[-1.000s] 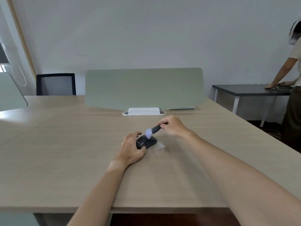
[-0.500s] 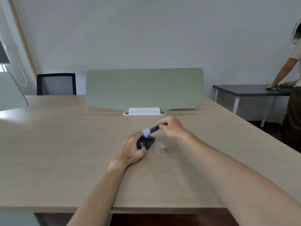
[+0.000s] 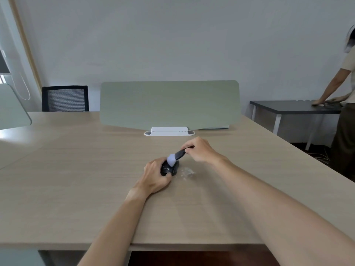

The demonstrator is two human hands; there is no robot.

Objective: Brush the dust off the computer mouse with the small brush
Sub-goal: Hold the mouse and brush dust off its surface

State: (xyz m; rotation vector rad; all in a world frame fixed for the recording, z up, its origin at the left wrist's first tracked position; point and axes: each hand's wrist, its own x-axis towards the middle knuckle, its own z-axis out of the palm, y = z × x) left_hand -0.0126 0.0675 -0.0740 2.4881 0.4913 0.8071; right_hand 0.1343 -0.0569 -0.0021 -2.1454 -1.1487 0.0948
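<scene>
The computer mouse (image 3: 171, 169) is small, black and rounded, with a smooth matte shell and a short pale lettering on the side that faces the camera; the letters are too small to read. It lies on the light wooden desk (image 3: 76, 179), a little beyond the middle of it, and it looks turned partly onto its side, though this is hard to tell for sure.

The left hand (image 3: 156, 176) is at 9 o'clock from the mouse and holds it: the fingers are curled around its far and left side, and the thumb presses on the near edge. The right hand (image 3: 199, 150) is at about 1 o'clock from the mouse. Its fingers are closed in a pinch on the black handle of the small brush (image 3: 175, 157). The brush slopes down toward the left, and its pale, bluish-white bristle head touches the top of the mouse.

Just at 3 o'clock from the mouse there is a faint whitish patch of dust (image 3: 187, 172) on the desk surface.

At 12 o'clock, farther on the desk, stands a grey-green divider panel (image 3: 170, 104) in a white base (image 3: 169, 131). A black mesh chair (image 3: 65, 98) is at 10 o'clock behind the desk. At 2 o'clock another person (image 3: 343, 104) leans on a dark table (image 3: 288, 107).
</scene>
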